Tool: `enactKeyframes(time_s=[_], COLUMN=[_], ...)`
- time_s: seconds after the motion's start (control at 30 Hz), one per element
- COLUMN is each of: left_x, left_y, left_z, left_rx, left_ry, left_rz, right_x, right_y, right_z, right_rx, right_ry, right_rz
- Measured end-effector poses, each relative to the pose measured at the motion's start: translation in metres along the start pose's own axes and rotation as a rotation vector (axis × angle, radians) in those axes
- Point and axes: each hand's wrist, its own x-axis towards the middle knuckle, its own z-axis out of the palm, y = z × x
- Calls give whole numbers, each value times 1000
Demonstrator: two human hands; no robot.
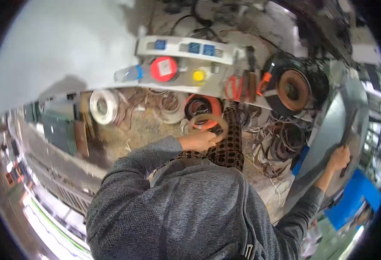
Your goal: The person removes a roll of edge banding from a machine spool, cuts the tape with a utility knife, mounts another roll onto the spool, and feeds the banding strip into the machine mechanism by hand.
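My left hand (200, 141) is closed on the lower edge of a thin tan ring (224, 125), which looks like a roll of tape, slightly blurred. It is held above my lap, in front of an orange ring-shaped coil (216, 105) with a black middle. Far to the right, my right hand (340, 157) has its fingers curled at a dark narrow part on a large grey metal panel (324, 143). Whether that part is a handle or a slot, I cannot tell.
A white bench (99, 56) carries a power strip (184, 47), a red round spool (163, 68), a yellow cap (198, 76), a bottle (129, 73), red-handled scissors (233, 88) and a large black-and-copper reel (293, 89). Below lie a white coil (104, 107) and tangled cable coils (281, 145).
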Motion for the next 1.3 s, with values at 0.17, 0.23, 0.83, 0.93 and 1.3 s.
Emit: enactKeyframes(time_s=[0.17, 0.23, 0.83, 0.93, 1.3], left_x=[-60, -80, -96, -95, -216], left_y=[-74, -100, -166, -164, 42], left_z=[29, 37, 61, 44, -153], left_rx=[94, 124, 260, 216, 847], left_ry=[171, 216, 514, 650, 1859], left_rz=[-249, -307, -909, -768, 194], right_x=[4, 7, 7, 7, 5], right_y=[26, 31, -3, 4, -28], right_z=[48, 57, 2, 12, -18], right_rx=[21, 14, -20, -74, 668], right_ry=[75, 38, -47, -40, 74], right_rz=[-69, -63, 12, -25, -14])
